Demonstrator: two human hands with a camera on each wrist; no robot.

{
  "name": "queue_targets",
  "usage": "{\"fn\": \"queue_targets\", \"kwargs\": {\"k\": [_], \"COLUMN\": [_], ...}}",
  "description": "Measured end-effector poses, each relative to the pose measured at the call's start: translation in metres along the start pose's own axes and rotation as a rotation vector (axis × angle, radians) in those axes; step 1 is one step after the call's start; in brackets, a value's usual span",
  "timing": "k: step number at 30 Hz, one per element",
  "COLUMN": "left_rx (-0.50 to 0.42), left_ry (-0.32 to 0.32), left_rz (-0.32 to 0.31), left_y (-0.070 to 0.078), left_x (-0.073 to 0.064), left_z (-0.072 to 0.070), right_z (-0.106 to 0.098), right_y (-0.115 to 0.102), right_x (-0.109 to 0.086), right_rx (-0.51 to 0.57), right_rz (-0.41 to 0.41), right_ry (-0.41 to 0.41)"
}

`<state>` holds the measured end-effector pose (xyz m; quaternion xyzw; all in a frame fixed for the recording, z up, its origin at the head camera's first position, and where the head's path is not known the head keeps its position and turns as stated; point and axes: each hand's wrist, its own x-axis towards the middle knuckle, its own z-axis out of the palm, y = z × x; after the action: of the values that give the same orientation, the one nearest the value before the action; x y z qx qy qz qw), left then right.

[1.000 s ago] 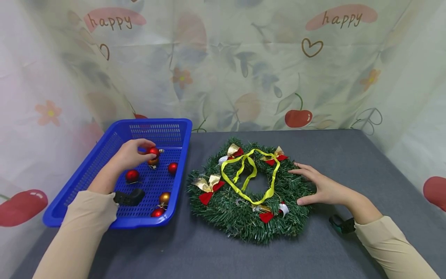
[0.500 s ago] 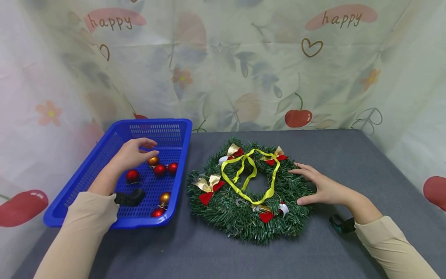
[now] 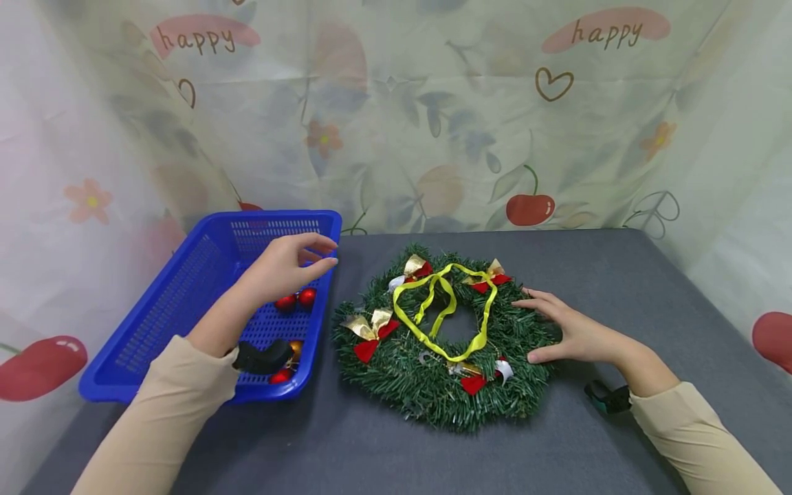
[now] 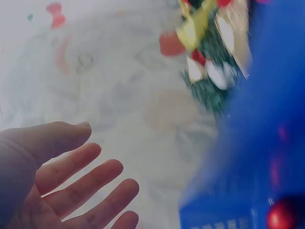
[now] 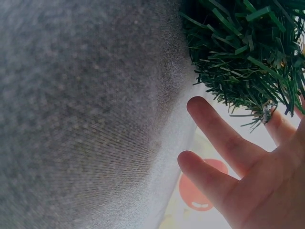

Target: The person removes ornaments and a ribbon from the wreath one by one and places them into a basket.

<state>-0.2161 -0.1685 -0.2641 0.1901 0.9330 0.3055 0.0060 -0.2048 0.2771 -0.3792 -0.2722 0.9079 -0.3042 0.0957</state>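
Observation:
My left hand (image 3: 284, 268) hovers over the right part of the blue basket (image 3: 155, 295), its fingers relaxed and holding nothing. The left wrist view shows the fingers of the left hand (image 4: 76, 176) spread apart with a bare palm. Below it in the basket lie red ball ornaments (image 3: 306, 298) and a gold ball ornament (image 3: 297, 349), partly hidden by the wrist strap. My right hand (image 3: 575, 333) rests at the right edge of the green wreath (image 3: 433, 392). In the right wrist view its fingers (image 5: 224, 138) are spread beside the wreath's needles (image 5: 243, 52).
The wreath bears red and gold bows (image 3: 371, 330) and a loose yellow ribbon (image 3: 405, 320). It lies on a grey cloth-covered table (image 3: 383, 460), just right of the basket. A patterned curtain (image 3: 390, 137) stands behind the table.
The left hand let go of a red ball ornament in the basket, beside another red one. It then moved right, toward the basket's right rim. The right hand and wreath stayed put.

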Motion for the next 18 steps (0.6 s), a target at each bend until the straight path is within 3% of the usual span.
{"fn": "queue_targets", "kwargs": {"k": [5,9,18], "left_rx": [-0.016,-0.015,0.017], "left_ry": [-0.036,-0.078,-0.146], "left_rz": [0.083,0.113,0.183], "left_y": [0.025,0.040,0.059], "left_x": [0.008,0.018,0.042], "left_z": [0.013,0.027,0.066], "right_z": [-0.001,-0.002,-0.003], "right_y": [-0.002,-0.004,-0.005], "right_x": [0.000,0.000,-0.001], "right_rx": [-0.001,-0.002,0.003], "right_rz": [-0.001,-0.011,-0.015], "right_ry": [-0.002,-0.003,-0.014]}}
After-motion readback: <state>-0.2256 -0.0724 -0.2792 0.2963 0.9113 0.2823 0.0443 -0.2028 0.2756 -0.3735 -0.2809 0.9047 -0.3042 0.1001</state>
